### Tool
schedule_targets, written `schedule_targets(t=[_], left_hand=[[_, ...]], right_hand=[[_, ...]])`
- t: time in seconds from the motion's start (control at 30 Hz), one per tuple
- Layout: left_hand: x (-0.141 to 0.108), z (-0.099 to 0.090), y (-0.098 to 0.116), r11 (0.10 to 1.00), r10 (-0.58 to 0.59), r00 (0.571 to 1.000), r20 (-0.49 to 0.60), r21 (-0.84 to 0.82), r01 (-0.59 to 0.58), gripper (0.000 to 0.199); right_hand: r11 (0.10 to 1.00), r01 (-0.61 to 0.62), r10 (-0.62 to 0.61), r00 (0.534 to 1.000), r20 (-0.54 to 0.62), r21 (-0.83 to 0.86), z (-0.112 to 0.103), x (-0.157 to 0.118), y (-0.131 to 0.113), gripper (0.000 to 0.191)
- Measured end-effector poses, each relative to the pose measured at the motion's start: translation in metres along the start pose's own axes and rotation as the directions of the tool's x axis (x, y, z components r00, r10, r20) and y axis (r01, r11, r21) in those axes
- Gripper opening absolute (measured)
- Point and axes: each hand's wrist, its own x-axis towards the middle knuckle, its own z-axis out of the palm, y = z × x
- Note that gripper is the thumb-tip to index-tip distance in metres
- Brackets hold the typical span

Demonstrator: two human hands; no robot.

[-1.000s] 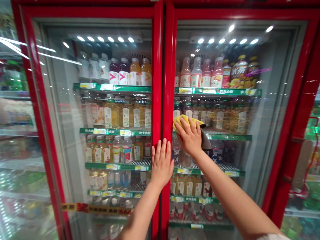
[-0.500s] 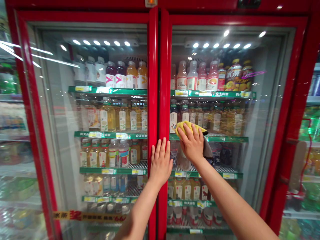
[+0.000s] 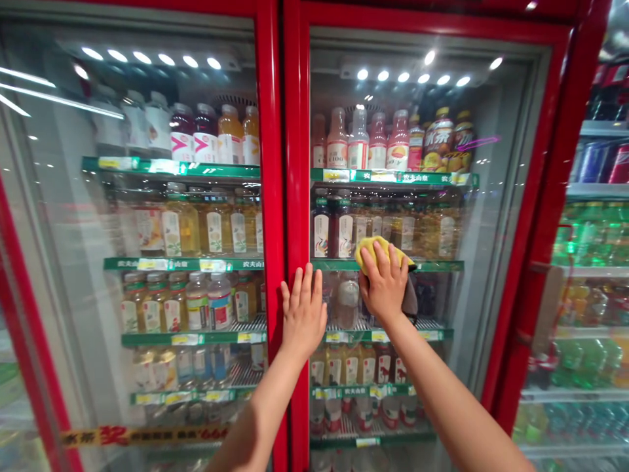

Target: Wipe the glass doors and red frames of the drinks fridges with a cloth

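Observation:
My right hand (image 3: 386, 282) presses a cloth (image 3: 376, 252), yellow on one side and grey on the other, against the right glass door (image 3: 393, 210) of a red-framed drinks fridge. Its fingers lie over the cloth, and part of the cloth hangs out beside the palm. My left hand (image 3: 303, 311) rests flat on the red frame (image 3: 297, 164) at the inner edge of that door. The fingers of this hand are stretched and slightly spread, with nothing in them. Both fridge doors are shut.
Behind the glass, bottled drinks (image 3: 339, 141) stand on several shelves with green price strips (image 3: 196, 264). The left glass door (image 3: 59, 229) carries a yellow printed strip (image 3: 147, 435). Open shelves of bottles (image 3: 590, 236) stand at the right.
The view has shifted to the right, so the fridge appears further left. My right hand and the cloth have slid rightward across the glass. My left hand stays on the frame.

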Motion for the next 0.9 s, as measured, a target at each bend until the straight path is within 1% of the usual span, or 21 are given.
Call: schedule_targets(t=[0.03,0.07,0.13,0.17,0.23,0.27,0.33,0.4,0.47,0.53,0.57,0.63,0.7,0.73,0.77,0.83,0.9], left_hand=[[0.0,0.001,0.002,1.0,0.0,1.0,0.0,0.001,0.0,0.085],[0.0,0.002,0.004,1.0,0.001,1.0,-0.002,-0.001,-0.001,0.086],[0.002,0.004,0.008,1.0,0.011,1.0,-0.01,-0.012,-0.011,0.085],[0.004,0.005,0.011,1.0,0.02,1.0,-0.016,-0.022,-0.02,0.085],[0.01,0.009,0.018,0.998,0.045,0.999,-0.029,-0.043,-0.046,0.084],[0.014,0.011,0.022,0.997,0.057,0.998,-0.034,-0.051,-0.059,0.084],[0.02,0.015,0.03,0.995,0.073,0.997,-0.039,-0.063,-0.076,0.085],[0.022,0.019,0.038,0.994,0.077,0.996,-0.033,-0.07,-0.079,0.086],[0.021,0.023,0.043,0.994,0.074,0.997,-0.022,-0.074,-0.076,0.087],[0.017,0.026,0.047,0.994,0.071,0.997,-0.015,-0.077,-0.072,0.087],[0.016,0.027,0.049,0.994,0.068,0.998,-0.011,-0.079,-0.069,0.086],[0.016,0.03,0.053,0.994,0.066,0.998,-0.003,-0.089,-0.066,0.086],[0.019,0.033,0.059,0.992,0.071,0.997,0.0,-0.102,-0.071,0.084],[0.022,0.035,0.063,0.991,0.077,0.997,-0.002,-0.107,-0.077,0.084],[0.024,0.036,0.067,0.99,0.083,0.996,-0.006,-0.11,-0.084,0.083],[0.028,0.04,0.076,0.989,0.091,0.996,-0.017,-0.111,-0.093,0.081],[0.028,0.043,0.085,0.989,0.095,0.995,-0.023,-0.113,-0.097,0.081]], right_hand=[[1.0,-0.002,0.002,1.0,0.0,-0.004,-0.001,-0.016,0.001,0.056],[0.999,0.032,-0.031,0.999,0.013,-0.003,-0.001,-0.03,0.001,0.056],[0.989,0.148,-0.148,0.989,0.03,0.014,-0.001,-0.046,0.0,0.052],[0.98,0.199,-0.2,0.979,0.033,0.021,0.0,-0.045,0.0,0.05],[0.971,0.24,-0.241,0.97,0.037,0.022,-0.001,-0.028,0.009,0.047],[0.974,0.225,-0.226,0.973,0.04,0.017,-0.002,-0.015,0.016,0.047],[0.989,0.146,-0.146,0.988,0.042,0.001,-0.006,0.008,0.036,0.049],[0.999,0.04,-0.04,0.999,0.027,-0.011,-0.01,0.015,0.055,0.052],[0.998,-0.062,0.062,0.998,-0.005,-0.016,-0.013,-0.001,0.066,0.056],[0.993,-0.115,0.114,0.993,-0.034,-0.012,-0.014,-0.028,0.066,0.058],[0.994,-0.105,0.105,0.994,-0.037,-0.005,-0.014,-0.041,0.062,0.057],[1.0,-0.002,0.002,1.0,-0.005,0.015,-0.015,-0.055,0.053,0.052],[0.994,0.109,-0.11,0.993,0.046,0.03,-0.016,-0.048,0.049,0.048],[0.99,0.139,-0.14,0.988,0.067,0.031,-0.017,-0.037,0.052,0.047],[0.989,0.143,-0.145,0.986,0.078,0.028,-0.018,-0.025,0.058,0.047],[0.995,0.097,-0.097,0.993,0.068,0.012,-0.02,-0.004,0.076,0.049],[1.0,0.008,-0.008,1.0,0.03,-0.004,-0.022,0.002,0.095,0.052]])
